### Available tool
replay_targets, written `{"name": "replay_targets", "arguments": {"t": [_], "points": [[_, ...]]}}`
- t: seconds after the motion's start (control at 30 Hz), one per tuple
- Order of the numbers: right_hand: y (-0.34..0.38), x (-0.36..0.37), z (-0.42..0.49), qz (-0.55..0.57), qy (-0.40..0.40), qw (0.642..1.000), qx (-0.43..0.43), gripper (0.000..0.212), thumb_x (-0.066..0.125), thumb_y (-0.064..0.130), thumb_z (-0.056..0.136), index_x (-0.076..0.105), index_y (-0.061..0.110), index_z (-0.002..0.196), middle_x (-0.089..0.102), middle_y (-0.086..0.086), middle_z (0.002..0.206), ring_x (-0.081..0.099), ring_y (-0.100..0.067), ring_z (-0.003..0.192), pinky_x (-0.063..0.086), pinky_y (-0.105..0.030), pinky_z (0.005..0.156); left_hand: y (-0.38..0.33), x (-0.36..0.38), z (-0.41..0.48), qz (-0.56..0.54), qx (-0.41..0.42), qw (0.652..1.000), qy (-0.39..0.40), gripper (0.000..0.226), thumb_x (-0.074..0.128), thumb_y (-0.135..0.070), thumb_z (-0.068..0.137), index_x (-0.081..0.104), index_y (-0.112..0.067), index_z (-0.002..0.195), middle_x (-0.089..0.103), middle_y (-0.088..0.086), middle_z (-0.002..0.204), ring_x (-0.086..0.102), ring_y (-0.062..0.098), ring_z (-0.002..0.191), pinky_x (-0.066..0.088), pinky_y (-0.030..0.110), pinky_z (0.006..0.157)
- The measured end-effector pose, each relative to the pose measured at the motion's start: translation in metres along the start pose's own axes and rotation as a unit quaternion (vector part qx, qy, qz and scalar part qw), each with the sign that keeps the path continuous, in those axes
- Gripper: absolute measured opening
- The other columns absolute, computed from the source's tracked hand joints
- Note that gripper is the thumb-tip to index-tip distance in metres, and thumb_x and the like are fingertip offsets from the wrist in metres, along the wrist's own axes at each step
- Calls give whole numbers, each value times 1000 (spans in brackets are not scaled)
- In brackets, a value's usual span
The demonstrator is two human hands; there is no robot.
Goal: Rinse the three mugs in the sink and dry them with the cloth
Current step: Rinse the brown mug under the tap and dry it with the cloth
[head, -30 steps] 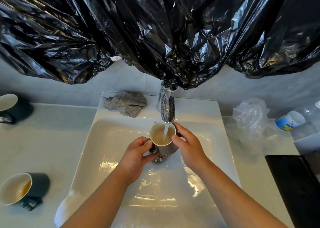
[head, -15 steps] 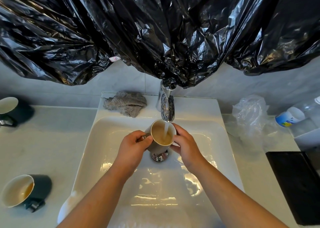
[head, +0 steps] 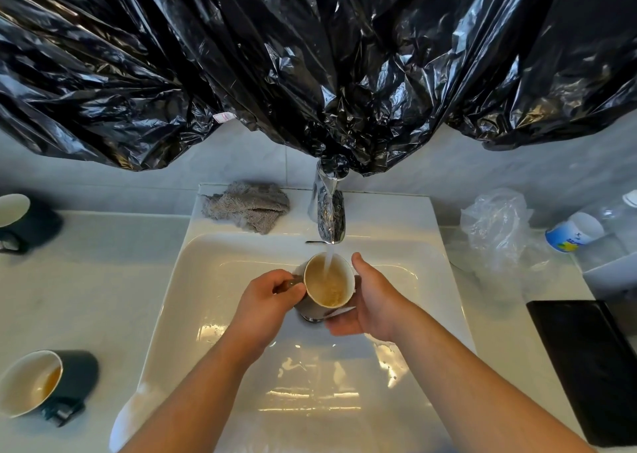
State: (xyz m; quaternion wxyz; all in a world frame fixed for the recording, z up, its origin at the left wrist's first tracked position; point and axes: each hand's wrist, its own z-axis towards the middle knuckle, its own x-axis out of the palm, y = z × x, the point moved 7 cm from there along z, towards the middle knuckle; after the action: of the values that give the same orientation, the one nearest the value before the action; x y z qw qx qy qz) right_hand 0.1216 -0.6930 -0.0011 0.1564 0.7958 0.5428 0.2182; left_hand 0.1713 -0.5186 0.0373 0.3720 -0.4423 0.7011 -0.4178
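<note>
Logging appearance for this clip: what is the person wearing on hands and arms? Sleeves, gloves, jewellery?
Nothing worn shows. The left hand and right hand are bare, with no gloves, rings or markings visible. The left forearm and right forearm are uncovered down to the frame's bottom edge: no sleeves, watch or wristband.

Both bare forearms reach in from the near edge of the white ceramic sink [head: 431, 218]. The left hand [head: 272, 294] curls its fingers round the handle of a grey mug with a cream interior [head: 317, 290]; the right hand [head: 374, 297] cups the mug's opposite side, thumb apparently underneath.
</note>
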Motion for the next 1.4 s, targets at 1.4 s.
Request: {"name": "replay_targets", "arguments": {"t": [1.4], "points": [[22, 14, 3, 0, -24, 953, -300, 37, 36, 26, 106, 69, 15, 118, 75, -8, 112, 69, -24, 106, 56, -30, 84, 6, 30, 31, -13, -43, 999, -5, 33, 88, -47, 70, 68, -31, 91, 76, -18, 78, 73, 2, 71, 61, 25, 60]]}}
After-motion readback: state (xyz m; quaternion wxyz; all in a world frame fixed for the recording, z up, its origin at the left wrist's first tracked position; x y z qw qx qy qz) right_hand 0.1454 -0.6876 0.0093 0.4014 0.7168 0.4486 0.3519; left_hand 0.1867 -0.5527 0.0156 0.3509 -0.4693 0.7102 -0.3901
